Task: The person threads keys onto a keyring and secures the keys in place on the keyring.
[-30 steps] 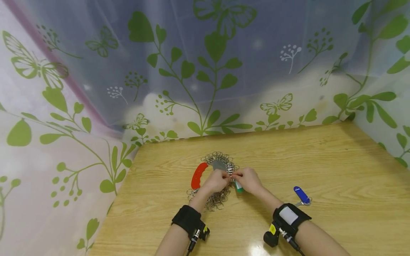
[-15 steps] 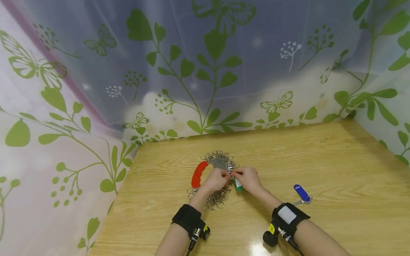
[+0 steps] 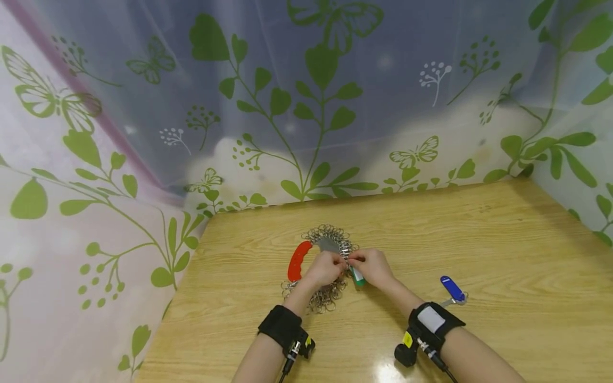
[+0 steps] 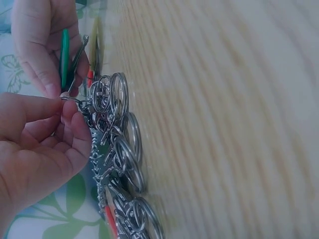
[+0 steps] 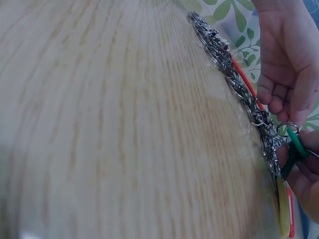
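On the table lies a ring-shaped key holder with a red handle (image 3: 299, 261) and many small metal split rings (image 3: 326, 232) around it. My left hand (image 3: 327, 267) pinches one split ring (image 4: 70, 98) between thumb and forefinger at the holder's right side. Opposite it, my right hand (image 3: 372, 267) pinches a green key tag (image 3: 356, 277) with a white label, close against that ring. A dark key (image 4: 79, 60) hangs beside the green tag (image 5: 296, 143) in the wrist views. The exact contact at the right fingertips is hidden.
A blue key tag (image 3: 452, 288) with a key lies on the wooden table (image 3: 517, 255) to the right. A yellow tag (image 5: 284, 209) and a red-edged piece lie past the right hand. Leaf-patterned curtains (image 3: 268, 106) stand around the table's back and sides.
Both hands stay at the same spot on the holder, with only slight finger movement. A small red bit right of the right hand no longer shows. The view shifts slightly.
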Tool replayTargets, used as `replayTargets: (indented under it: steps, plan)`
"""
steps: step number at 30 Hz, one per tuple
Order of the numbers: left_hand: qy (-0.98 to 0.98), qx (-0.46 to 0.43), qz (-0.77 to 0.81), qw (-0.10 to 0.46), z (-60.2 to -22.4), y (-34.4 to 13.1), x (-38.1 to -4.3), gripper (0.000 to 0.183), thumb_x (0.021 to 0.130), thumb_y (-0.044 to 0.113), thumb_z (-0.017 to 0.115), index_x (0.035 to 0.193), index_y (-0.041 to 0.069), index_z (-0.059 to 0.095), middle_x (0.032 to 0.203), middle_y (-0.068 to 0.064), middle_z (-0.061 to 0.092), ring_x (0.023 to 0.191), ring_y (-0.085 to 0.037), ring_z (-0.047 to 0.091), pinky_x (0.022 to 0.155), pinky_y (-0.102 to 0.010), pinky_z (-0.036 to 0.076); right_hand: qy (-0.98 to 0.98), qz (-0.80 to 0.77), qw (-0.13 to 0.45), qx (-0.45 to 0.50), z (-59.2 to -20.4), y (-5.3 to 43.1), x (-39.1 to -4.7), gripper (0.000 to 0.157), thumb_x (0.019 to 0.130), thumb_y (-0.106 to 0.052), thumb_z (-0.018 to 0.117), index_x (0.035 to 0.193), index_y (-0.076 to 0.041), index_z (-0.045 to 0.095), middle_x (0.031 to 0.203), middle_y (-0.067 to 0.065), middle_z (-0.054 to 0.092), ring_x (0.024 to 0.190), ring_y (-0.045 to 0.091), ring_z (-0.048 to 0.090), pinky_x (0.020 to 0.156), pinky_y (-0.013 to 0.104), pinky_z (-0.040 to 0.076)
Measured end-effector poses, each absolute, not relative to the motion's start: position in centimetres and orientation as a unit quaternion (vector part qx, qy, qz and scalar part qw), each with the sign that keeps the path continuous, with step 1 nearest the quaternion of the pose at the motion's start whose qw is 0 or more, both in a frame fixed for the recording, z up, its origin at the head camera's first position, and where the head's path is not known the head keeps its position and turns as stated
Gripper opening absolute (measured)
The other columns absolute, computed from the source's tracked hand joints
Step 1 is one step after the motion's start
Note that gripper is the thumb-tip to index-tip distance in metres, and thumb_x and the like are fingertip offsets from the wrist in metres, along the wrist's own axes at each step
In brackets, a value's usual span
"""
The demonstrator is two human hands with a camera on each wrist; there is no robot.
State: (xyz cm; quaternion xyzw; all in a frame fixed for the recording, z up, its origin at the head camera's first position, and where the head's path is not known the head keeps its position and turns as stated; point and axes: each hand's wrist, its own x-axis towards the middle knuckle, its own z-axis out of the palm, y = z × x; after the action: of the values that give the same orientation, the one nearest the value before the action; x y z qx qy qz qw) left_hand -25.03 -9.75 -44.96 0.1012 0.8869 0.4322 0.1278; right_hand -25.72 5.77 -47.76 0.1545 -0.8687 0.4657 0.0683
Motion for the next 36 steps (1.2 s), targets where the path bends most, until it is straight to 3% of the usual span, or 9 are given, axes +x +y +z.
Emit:
replayTargets:
  steps: [10, 17, 24, 32, 36]
  plan:
    - [0.886, 0.103, 0.434, 0.129, -44.62, -9.7, -25.11, 0.022, 0.095, 0.009, 0.051, 0.086, -0.001, 0.068, 0.074, -0.014, 0.06, 0.046, -0.012, 0.036, 0.046, -0.026, 0.03, -0.861, 0.477, 0.069, 0.163, -47.71, 5.92, -25.81, 0.012, 0.085, -0.008, 0.067, 0.09, 0.0, 0.073, 0.088, 0.013, 0.069, 0.08, 0.026, 0.064, 0.066, 0.034, 0.05]
    - [0.884, 0.116, 0.434, 0.129, -44.58, -9.86, -25.37, 0.024, 0.095, 0.011, 0.051, 0.084, -0.002, 0.069, 0.065, -0.007, 0.055, 0.045, -0.013, 0.033, 0.047, -0.026, 0.03, -0.855, 0.49, 0.067, 0.155, -47.75, 5.93, -25.92, 0.012, 0.086, -0.007, 0.066, 0.091, 0.001, 0.072, 0.091, 0.013, 0.069, 0.084, 0.027, 0.063, 0.069, 0.035, 0.049]
    - [0.886, 0.137, 0.421, 0.136, -45.28, -10.0, -25.61, 0.02, 0.094, 0.014, 0.055, 0.088, 0.001, 0.069, 0.074, -0.007, 0.058, 0.052, -0.012, 0.041, 0.052, -0.025, 0.035, -0.865, 0.475, 0.05, 0.153, -47.87, 6.12, -26.01, 0.01, 0.086, -0.008, 0.065, 0.09, -0.002, 0.072, 0.089, 0.01, 0.069, 0.083, 0.024, 0.063, 0.069, 0.035, 0.049]
    - [0.883, 0.102, 0.439, 0.13, -45.3, -9.82, -25.31, 0.025, 0.094, 0.013, 0.055, 0.081, -0.004, 0.067, 0.058, -0.003, 0.046, 0.044, -0.013, 0.032, 0.048, -0.026, 0.031, -0.867, 0.458, 0.036, 0.192, -47.52, 6.17, -25.84, 0.011, 0.087, -0.007, 0.063, 0.092, -0.001, 0.071, 0.09, 0.01, 0.068, 0.082, 0.023, 0.062, 0.069, 0.034, 0.049]
    - [0.883, 0.085, 0.444, 0.127, -45.26, -9.74, -25.33, 0.025, 0.094, 0.013, 0.055, 0.078, -0.004, 0.065, 0.058, -0.004, 0.048, 0.046, -0.013, 0.033, 0.049, -0.026, 0.031, -0.867, 0.448, 0.045, 0.214, -47.36, 6.34, -25.71, 0.012, 0.088, -0.004, 0.061, 0.094, 0.001, 0.071, 0.093, 0.013, 0.068, 0.086, 0.026, 0.063, 0.072, 0.037, 0.05]
